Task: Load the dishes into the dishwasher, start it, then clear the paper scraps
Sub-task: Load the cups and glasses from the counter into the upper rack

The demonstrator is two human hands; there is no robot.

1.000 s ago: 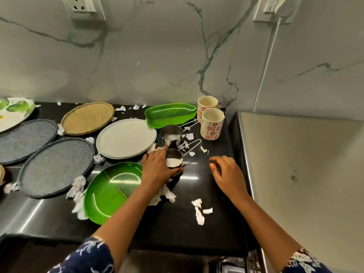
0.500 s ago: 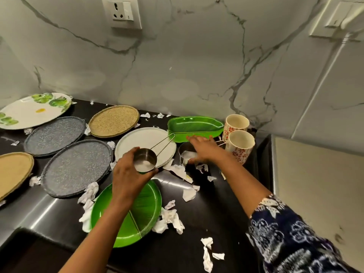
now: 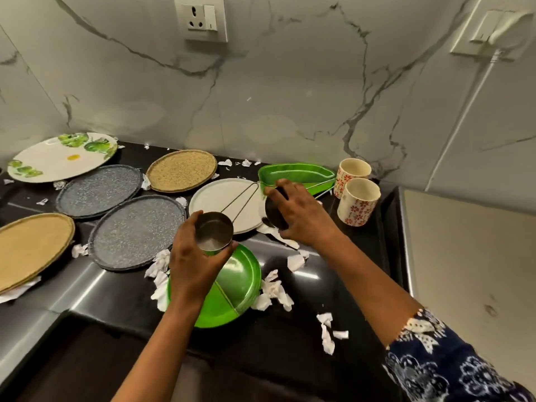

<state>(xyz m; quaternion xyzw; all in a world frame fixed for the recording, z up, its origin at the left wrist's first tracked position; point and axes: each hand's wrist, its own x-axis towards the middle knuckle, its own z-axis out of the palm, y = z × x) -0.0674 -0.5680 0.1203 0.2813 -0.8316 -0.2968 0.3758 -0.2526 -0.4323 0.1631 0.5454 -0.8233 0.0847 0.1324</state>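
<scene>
Plates (image 3: 136, 230): flat, left of frame, unloaded. Left hand (image 3: 200, 265): fingers wrapped round steel cup (image 3: 213, 233), centre. Right hand (image 3: 304, 219): fingers clasping second steel cup (image 3: 274, 213), likely gathering both for one trip. Paper scraps (image 3: 272, 291): lower centre surface (image 3: 290, 343).

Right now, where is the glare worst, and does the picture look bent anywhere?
Head view: glare streaks cross the black countertop and the green plate, and the steel cup in the left hand glints; the wide lens tilts the wall socket; little blur.
</scene>
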